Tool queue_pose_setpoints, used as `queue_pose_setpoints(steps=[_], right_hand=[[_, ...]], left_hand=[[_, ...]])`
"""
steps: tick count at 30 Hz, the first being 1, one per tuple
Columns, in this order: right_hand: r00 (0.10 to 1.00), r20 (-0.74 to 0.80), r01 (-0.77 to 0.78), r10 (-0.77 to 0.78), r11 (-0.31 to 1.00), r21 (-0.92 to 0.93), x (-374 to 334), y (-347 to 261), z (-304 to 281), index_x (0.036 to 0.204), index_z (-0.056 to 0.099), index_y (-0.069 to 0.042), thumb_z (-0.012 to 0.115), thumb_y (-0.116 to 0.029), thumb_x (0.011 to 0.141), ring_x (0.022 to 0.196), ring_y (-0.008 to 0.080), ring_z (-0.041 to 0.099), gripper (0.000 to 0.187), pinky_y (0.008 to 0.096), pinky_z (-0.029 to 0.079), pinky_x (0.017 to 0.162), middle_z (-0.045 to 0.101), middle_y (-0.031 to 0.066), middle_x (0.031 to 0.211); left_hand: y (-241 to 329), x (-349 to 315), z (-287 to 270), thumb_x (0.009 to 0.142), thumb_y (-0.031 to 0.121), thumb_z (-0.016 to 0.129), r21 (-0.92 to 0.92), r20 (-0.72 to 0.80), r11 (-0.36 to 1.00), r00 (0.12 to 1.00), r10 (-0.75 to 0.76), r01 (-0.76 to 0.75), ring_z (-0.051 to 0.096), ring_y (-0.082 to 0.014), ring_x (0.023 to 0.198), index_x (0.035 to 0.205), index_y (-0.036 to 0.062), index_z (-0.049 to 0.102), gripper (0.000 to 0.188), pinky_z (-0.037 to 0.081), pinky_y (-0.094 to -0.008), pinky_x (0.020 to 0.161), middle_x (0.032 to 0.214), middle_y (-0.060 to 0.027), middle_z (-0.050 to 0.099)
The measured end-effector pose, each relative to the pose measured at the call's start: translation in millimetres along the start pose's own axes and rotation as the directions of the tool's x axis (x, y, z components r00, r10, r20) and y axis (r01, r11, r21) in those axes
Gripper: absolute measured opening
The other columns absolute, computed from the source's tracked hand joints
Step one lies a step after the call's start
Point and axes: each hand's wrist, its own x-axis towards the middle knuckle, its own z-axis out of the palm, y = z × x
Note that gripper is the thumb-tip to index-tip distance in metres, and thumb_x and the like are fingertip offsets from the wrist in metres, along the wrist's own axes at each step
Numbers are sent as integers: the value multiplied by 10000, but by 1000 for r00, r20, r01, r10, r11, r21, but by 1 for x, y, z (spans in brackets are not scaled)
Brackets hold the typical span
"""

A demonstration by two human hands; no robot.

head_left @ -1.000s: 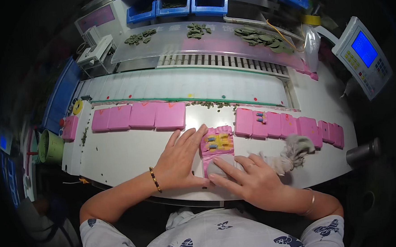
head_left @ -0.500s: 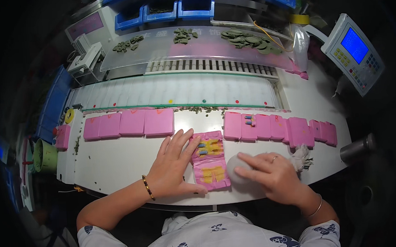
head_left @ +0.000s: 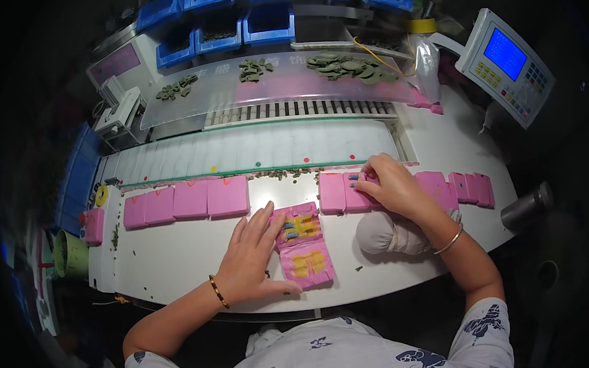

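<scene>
An opened pink rubber mold (head_left: 301,253) lies before me, its two halves unfolded and yellow inside. Small blue pins (head_left: 290,231) sit in its upper half. My left hand (head_left: 249,263) rests along the mold's left side, fingers stretched out, fingertips at the upper half and thumb near the lower corner. Over the row of pink blocks on the right, my right hand (head_left: 393,185) pinches at a small blue-tipped piece (head_left: 354,178) on a pink block (head_left: 357,201). Its fingers partly hide the piece. Below that hand lies a round, tied cloth bag (head_left: 377,234), greyish white.
More pink blocks (head_left: 228,197) line up at the left. Beyond them runs a white panel (head_left: 252,146) with coloured dots. Green wax pieces (head_left: 348,68) lie on a clear shelf (head_left: 203,102). A keypad display (head_left: 507,66) and metal cylinder (head_left: 525,206) stand right.
My right hand has let go of the cloth bag and moved up to the blue-tipped piece on the block. The left hand stays at the opened mold. The whole view has shifted slightly.
</scene>
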Motion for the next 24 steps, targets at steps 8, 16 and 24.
queue_pose_setpoints(steps=[8, 16, 24], right_hand=[[997, -55, 80, -62, 890, 449, -8, -11, -7, 967, 693, 18, 705, -88, 852, 779, 182, 648, 157, 308, 498, 715, 689, 107, 853], [974, 224, -180, 36, 726, 664, -52, -23, -50, 974, 709, 44, 678, -78, 891, 734, 88, 617, 151, 257, 491, 649, 692, 56, 819], [900, -212, 348, -380, 922, -171, -64, -36, -39, 892, 672, 1, 678, -55, 749, 720, 239, 605, 154, 334, 485, 600, 598, 81, 784]], left_hand=[[0, 0, 1, 664, 741, 735, -19, -14, 1000, 1000, -12, 11, 233, -432, 1451, 1526, -6, 239, 1244, 156, -536, 1180, 1568, -289, 205], [0, -3, -2, 649, 735, 750, -30, -12, 999, 999, -34, 34, 233, -427, 1453, 1530, -3, 235, 1260, 149, -537, 1183, 1567, -289, 210], [-1, -3, 1, 641, 716, 770, -35, -3, 999, 1000, -26, 26, 222, -435, 1454, 1532, -8, 215, 1276, 158, -554, 1172, 1564, -299, 197]])
